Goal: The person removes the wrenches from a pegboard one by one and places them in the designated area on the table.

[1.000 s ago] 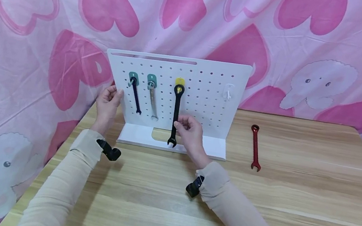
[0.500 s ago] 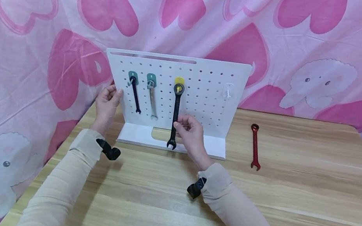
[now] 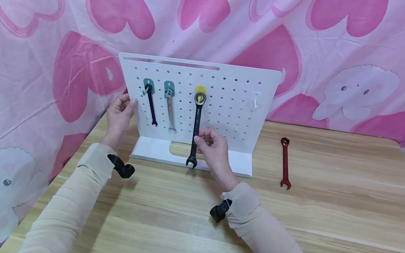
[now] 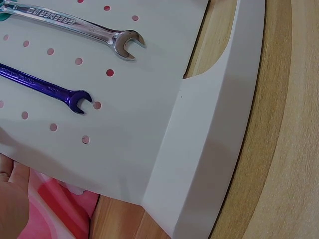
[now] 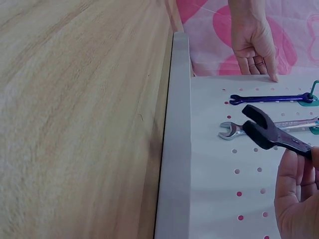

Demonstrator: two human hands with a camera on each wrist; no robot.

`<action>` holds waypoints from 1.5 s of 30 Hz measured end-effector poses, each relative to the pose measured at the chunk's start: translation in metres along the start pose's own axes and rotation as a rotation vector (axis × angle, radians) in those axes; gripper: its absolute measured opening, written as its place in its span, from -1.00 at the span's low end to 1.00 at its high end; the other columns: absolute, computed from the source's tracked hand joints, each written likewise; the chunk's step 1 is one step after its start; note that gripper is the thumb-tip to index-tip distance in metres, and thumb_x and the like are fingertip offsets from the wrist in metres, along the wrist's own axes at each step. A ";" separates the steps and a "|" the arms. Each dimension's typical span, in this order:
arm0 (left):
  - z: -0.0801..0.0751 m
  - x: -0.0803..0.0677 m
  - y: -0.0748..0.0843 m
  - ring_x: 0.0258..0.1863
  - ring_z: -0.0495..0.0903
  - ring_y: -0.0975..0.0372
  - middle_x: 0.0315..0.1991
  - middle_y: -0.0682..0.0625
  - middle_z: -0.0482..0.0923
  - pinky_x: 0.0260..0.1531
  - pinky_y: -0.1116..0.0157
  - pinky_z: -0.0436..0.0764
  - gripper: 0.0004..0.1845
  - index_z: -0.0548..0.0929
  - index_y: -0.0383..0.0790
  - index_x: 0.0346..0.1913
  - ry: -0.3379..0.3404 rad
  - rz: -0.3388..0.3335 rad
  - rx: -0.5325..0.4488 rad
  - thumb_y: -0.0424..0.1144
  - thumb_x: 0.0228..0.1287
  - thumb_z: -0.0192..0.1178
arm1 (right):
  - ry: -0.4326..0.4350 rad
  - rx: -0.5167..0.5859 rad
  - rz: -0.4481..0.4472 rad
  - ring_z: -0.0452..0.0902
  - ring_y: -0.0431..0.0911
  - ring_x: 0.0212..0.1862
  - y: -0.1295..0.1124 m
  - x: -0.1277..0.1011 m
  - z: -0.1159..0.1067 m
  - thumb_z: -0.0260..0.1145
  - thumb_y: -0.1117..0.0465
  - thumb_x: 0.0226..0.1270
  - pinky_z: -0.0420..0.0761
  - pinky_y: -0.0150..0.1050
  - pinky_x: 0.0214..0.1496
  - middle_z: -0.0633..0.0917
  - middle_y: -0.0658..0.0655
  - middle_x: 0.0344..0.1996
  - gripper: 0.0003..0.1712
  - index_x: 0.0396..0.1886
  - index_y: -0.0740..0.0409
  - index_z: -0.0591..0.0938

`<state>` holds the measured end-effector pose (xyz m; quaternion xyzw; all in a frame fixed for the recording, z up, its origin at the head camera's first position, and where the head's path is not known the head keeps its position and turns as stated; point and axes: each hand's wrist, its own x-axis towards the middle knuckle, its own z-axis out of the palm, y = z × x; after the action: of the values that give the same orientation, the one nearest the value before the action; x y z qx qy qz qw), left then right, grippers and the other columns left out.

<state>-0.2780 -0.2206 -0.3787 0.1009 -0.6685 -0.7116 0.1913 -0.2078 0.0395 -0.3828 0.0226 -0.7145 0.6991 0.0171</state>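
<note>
While right hand (image 3: 214, 148) pinches shank of black wrench (image 3: 197, 119), ring end at yellow hook (image 3: 200, 87) (seating unclear), red wrench (image 3: 285, 162) lies on desk (image 3: 365, 205). Left hand (image 3: 119, 117) grips left edge of white pegboard (image 3: 239, 95). Purple wrench (image 3: 151, 107), silver wrench (image 3: 170, 112): on green hooks (image 3: 148, 82). Behind: pink heart-print cloth (image 3: 317, 52).

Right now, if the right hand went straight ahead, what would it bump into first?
The right hand would probably meet the white pegboard first, beyond the black wrench it pinches; the gap is hard to judge.
</note>
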 end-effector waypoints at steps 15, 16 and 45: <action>0.001 0.000 0.000 -0.22 0.43 0.33 -0.26 0.15 0.55 -0.17 0.44 0.47 -0.83 0.57 -0.02 -0.14 -0.001 0.018 -0.009 -0.14 0.24 0.24 | -0.034 0.009 0.012 0.49 -0.20 -0.45 -0.002 -0.006 -0.001 0.28 0.40 0.23 0.64 0.04 -0.17 0.59 0.07 -0.39 -0.88 -0.23 0.30 0.58; 0.001 0.000 0.000 -0.21 0.44 0.32 -0.25 0.15 0.55 -0.16 0.44 0.47 -0.83 0.57 -0.03 -0.14 -0.002 0.015 -0.013 -0.14 0.23 0.24 | -0.037 0.009 0.017 0.49 -0.20 -0.45 -0.002 -0.007 -0.001 0.28 0.41 0.23 0.63 0.05 -0.16 0.59 0.07 -0.40 -0.88 -0.23 0.30 0.58; 0.000 -0.001 0.002 -0.13 0.45 0.31 -0.22 0.14 0.54 0.17 0.24 0.45 -0.77 0.57 -0.06 -0.07 -0.013 -0.015 -0.017 -0.13 0.24 0.23 | -0.102 0.152 0.109 0.51 -0.23 -0.42 -0.022 -0.016 -0.006 0.26 0.43 0.23 0.67 -0.16 -0.21 0.57 0.01 -0.42 -0.84 -0.18 0.33 0.55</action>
<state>-0.2767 -0.2205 -0.3771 0.0999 -0.6627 -0.7194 0.1825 -0.1910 0.0450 -0.3618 0.0203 -0.6593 0.7493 -0.0593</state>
